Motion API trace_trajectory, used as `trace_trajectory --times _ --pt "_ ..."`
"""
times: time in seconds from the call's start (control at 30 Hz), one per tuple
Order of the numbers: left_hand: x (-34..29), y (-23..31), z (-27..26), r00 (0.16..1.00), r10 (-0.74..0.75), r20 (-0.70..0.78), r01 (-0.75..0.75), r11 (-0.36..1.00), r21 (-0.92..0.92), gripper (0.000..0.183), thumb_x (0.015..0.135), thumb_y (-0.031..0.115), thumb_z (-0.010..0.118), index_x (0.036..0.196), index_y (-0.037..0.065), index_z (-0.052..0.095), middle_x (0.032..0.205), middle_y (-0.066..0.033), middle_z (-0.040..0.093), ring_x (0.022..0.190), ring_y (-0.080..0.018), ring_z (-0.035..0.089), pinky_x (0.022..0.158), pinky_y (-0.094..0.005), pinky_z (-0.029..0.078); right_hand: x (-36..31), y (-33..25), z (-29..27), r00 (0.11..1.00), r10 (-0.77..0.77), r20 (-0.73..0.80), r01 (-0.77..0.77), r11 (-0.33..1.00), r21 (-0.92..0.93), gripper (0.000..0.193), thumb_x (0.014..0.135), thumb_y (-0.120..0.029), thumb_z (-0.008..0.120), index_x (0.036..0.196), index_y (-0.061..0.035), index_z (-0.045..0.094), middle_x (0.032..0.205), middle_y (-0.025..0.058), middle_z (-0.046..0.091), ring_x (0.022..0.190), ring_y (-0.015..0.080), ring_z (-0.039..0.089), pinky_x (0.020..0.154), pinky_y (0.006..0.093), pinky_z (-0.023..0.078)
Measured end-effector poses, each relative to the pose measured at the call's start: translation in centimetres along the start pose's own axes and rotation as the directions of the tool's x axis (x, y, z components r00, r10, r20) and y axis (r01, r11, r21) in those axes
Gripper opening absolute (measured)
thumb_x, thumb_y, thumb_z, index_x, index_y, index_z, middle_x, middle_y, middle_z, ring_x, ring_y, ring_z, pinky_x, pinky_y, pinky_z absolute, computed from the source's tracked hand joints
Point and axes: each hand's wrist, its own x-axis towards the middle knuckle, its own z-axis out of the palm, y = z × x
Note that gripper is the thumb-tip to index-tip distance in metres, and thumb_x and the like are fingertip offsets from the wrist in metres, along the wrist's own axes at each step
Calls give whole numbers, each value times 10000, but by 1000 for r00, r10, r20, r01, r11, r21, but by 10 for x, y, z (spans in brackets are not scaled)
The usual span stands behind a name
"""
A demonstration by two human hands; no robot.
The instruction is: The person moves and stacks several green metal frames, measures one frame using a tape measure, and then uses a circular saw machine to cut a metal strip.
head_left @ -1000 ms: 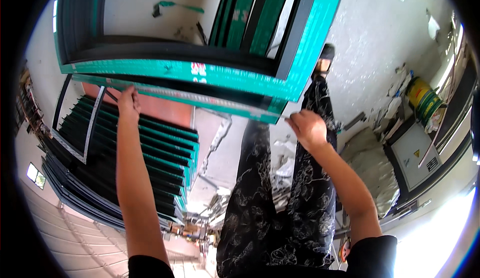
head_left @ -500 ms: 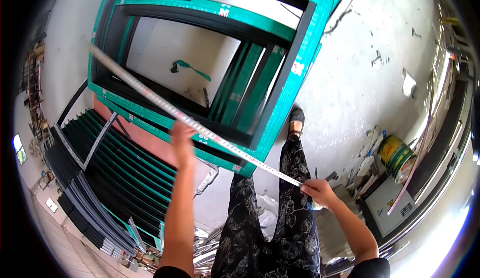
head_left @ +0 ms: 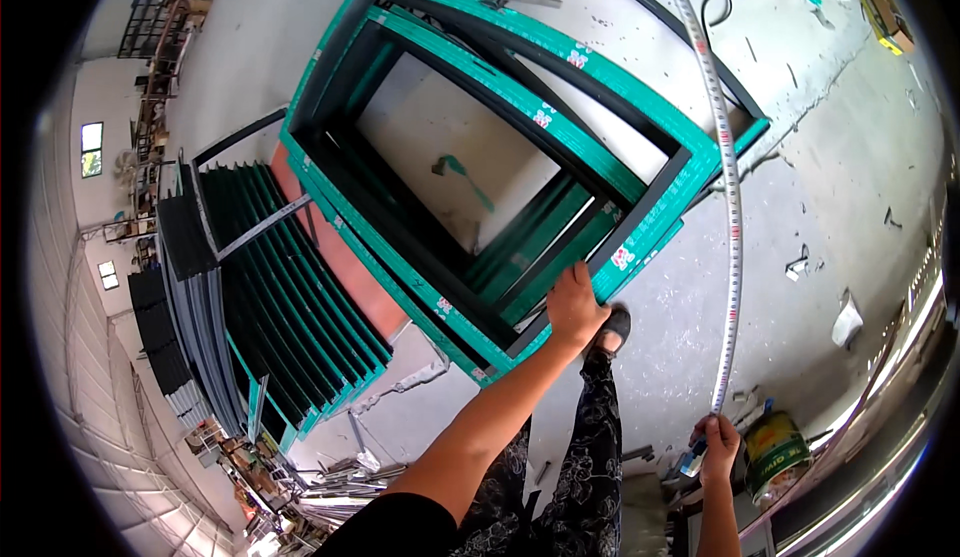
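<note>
One long, pale measuring tape (head_left: 735, 237) in the right hand (head_left: 718, 447), well out past the near corner of the green-and-black frame (head_left: 655, 222); grip pinched about the tape's near end, with a blue-and-white piece (head_left: 692, 457) beside the fingers, probably its case. From there, gently bowed, past the frame's far right corner and out of view; cannot tell contact from clearance at that corner. Left hand (head_left: 575, 307) over the frame's right rail, close to the near corner, grip curved across the inner edge; cannot tell firm clasp from mere rest. Beyond that rail, grey floor (head_left: 820, 207), with a green-and-yellow bucket (head_left: 775, 452) near its right edge.

Likely light and springy along the tape, yet apt to buckle if bent sideways, with thin, slick edges. Best taken flat between thumb and finger, close to the case. As for the frame, probably stiff and fairly heavy, smooth-faced, better held near corners.
</note>
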Motion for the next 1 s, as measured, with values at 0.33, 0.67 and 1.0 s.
trace_trajectory --times 0.33,0.67,1.0 --pt "-75 -87 -79 987 51 154 -62 996 67 662 556 231 833 1081 29 482 979 -192 588 898 -383 617 722 -490 514 19 -9 -11 998 36 -41 -36 999 -4 283 997 -249 585 838 -19 625 660 33 581 566 120 559 527 256 440" --pt "-130 -179 -98 967 138 213 -161 983 93 807 571 244 865 1237 10 476 1081 -210 584 898 -398 613 764 -494 514 41 19 -35 983 162 92 -140 969 -206 270 986 -211 592 832 5 644 680 29 609 596 104 558 556 251 432" --pt "-116 -125 -175 966 141 217 -138 990 -32 773 579 228 866 1207 -10 485 1055 -216 596 911 -398 616 758 -486 519 11 55 -81 985 141 102 -90 914 -396 180 914 -119 650 835 35 698 682 27 638 649 96 574 612 271 450"
